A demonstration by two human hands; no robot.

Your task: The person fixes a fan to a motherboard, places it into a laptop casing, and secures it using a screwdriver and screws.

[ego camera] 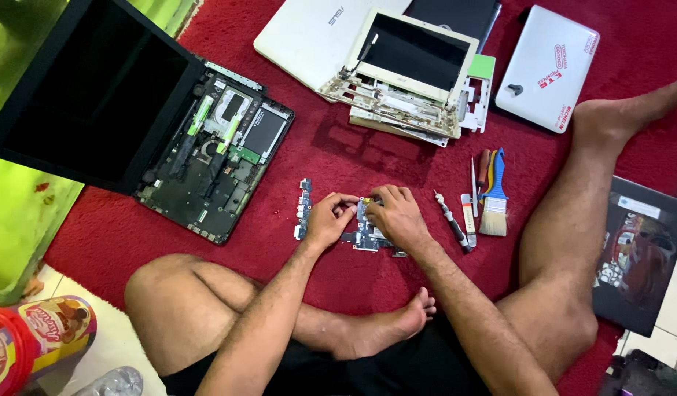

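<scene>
Carpet (368, 282), deep red and short-piled, covers most of the floor, and everything lies on it. Pale tile (675, 308) shows at the right edge and at the lower left, where a red tub (34, 341) and a clear bottle (115, 383) stand. A green surface (16, 220) runs down the left side.

The person sits cross-legged on the carpet, bare feet drawn in. Between the knees lies a small circuit board (364, 233), flat on the carpet. The left hand (329, 218) pinches its left edge with curled fingers. The right hand (395, 214) is clenched over its top right part; whether it holds a tool I cannot tell. A narrow blue board (303, 209) lies just left of the left hand.

Right of the hands, near each other, lie a screwdriver (454, 221), a brush (494, 198) with a blue handle, and thin tools beside it.

At upper left an opened black laptop (206, 154) shows its insides, screen raised. Above the hands sits a stripped white laptop (408, 77) on a white lid (309, 33), with a white case (547, 66) to the right. A dark laptop (635, 253) rests at the right edge, half on tile.
</scene>
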